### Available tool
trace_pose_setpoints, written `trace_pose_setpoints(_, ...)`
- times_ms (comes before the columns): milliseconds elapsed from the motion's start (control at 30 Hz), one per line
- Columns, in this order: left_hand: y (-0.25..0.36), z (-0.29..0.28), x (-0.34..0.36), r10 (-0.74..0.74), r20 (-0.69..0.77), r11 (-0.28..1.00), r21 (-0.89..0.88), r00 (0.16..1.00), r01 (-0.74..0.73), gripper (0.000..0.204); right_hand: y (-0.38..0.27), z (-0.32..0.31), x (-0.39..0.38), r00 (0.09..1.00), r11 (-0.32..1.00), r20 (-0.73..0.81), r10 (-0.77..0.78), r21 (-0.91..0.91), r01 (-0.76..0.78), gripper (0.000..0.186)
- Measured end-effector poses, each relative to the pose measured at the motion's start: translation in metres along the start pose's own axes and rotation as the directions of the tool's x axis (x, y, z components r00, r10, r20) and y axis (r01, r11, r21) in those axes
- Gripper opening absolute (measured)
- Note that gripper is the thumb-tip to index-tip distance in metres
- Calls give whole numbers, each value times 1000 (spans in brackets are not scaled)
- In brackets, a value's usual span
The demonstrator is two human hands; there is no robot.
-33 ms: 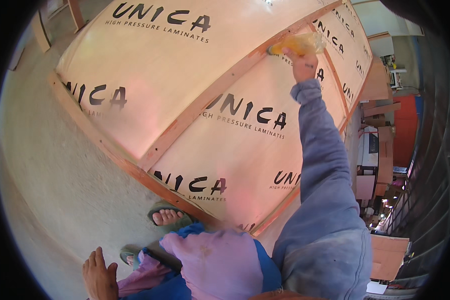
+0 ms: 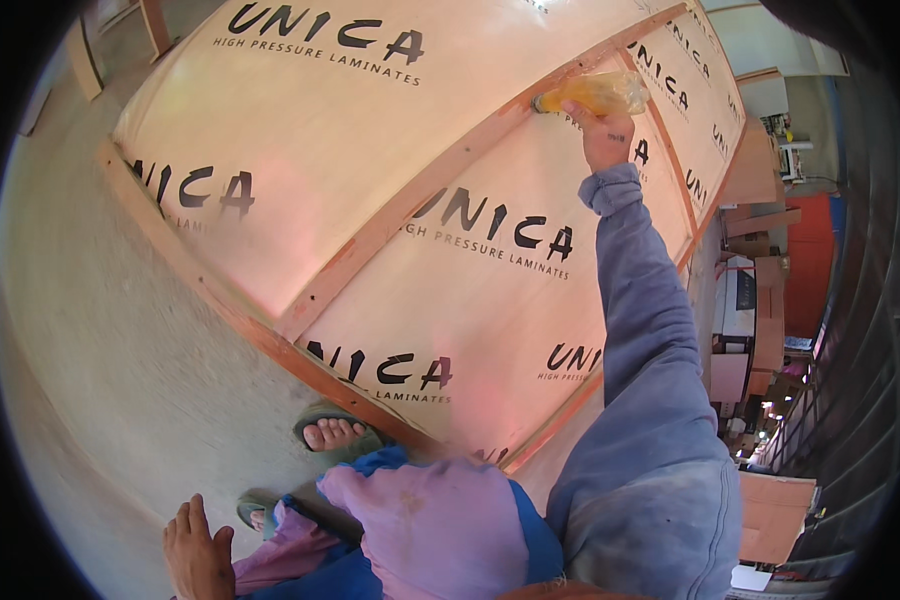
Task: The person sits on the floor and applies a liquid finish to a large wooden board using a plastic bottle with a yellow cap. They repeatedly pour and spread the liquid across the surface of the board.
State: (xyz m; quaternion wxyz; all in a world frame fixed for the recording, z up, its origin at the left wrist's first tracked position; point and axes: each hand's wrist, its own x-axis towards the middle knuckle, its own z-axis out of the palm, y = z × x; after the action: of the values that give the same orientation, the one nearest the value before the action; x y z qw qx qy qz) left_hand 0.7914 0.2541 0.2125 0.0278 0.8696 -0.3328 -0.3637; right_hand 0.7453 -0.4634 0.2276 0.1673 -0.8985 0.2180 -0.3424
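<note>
My right hand [image 2: 606, 138] reaches to the far side and is closed around a clear plastic bottle [image 2: 615, 93] with yellow-amber contents. The bottle lies nearly level, its narrow end pointing left at a long wooden strip [image 2: 425, 183]; whether they touch I cannot tell. That strip crosses a large pale laminate sheet [image 2: 370, 262] printed with dark lettering. Low at the left, my left hand [image 2: 198, 552] holds nothing, its fingers stretched and slightly apart, near my knee and away from the sheet.
A wooden edge strip [image 2: 232, 310] borders the sheet's near left side, beside my sandalled foot [image 2: 332, 432]. More thin strips [image 2: 670, 155] cross the far right. Cardboard pieces [image 2: 772, 515] and a red panel [image 2: 810, 265] stand at the right, near a dark ribbed shutter.
The bottle in my right hand has shifted very slightly left and down, with its narrow end still at the strip. My left hand has hardly moved.
</note>
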Motion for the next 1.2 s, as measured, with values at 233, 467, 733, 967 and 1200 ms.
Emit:
trace_pose_setpoints(233,-4,13,1,-10,-3,1000,8,1000,10,51,14,5,25,996,998,-87,-12,-59,7,26)
trace_pose_setpoints(467,4,7,-8,26,-49,1000,-16,998,-27,51,-39,37,-75,933,946,174,-313,137,292,27)
trace_pose_setpoints(733,7,1,-7,-7,-12,998,66,1000,8,50,4,2,29,998,982,-68,14,-186,-27,29)
trace_pose_setpoints(967,8,12,-15,21,-98,1000,22,995,-19,54,-63,44,-77,980,954,90,-179,260,150,28)
trace_pose_setpoints(1200,16,16,-7,-99,-42,995,-37,994,98,60,-74,29,-34,978,986,159,134,75,-147,29)
